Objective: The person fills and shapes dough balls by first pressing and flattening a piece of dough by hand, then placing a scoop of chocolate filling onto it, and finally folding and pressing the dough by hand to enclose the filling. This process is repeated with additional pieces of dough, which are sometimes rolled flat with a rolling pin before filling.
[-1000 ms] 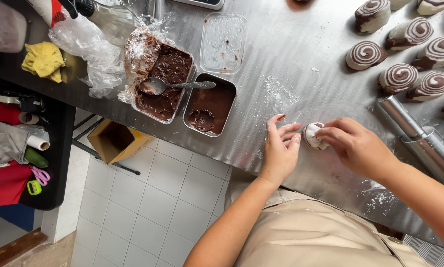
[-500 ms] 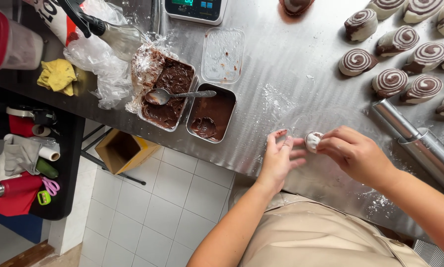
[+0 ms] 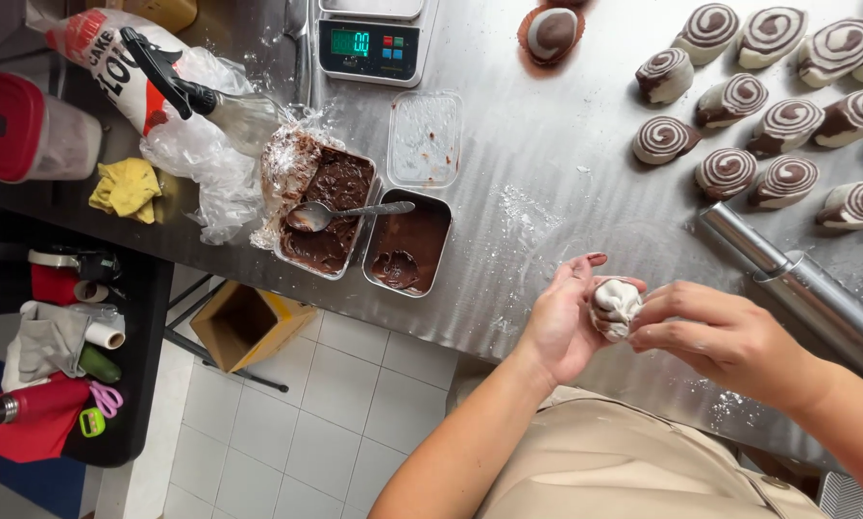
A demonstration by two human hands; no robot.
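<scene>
My left hand (image 3: 558,322) cups a small white dough ball with brown streaks (image 3: 614,306) just above the steel table (image 3: 547,163). My right hand (image 3: 720,336) pinches the ball from the right with its fingertips. Both hands hold it close to the table's near edge. To the left stand two metal tins of chocolate filling (image 3: 407,250), the larger tin (image 3: 328,207) with a spoon (image 3: 340,214) resting across it.
Several brown-and-white swirl dough slices (image 3: 768,120) lie at the back right. A steel rolling pin (image 3: 797,284) lies right of my hands. A digital scale (image 3: 369,48), an empty plastic tub (image 3: 424,137), a flour bag (image 3: 105,62) and a yellow cloth (image 3: 126,187) sit further left.
Both hands have lifted the dough ball off the table and drawn it nearer to me; the left hand now cups it. The camera view shifted, showing the scale.
</scene>
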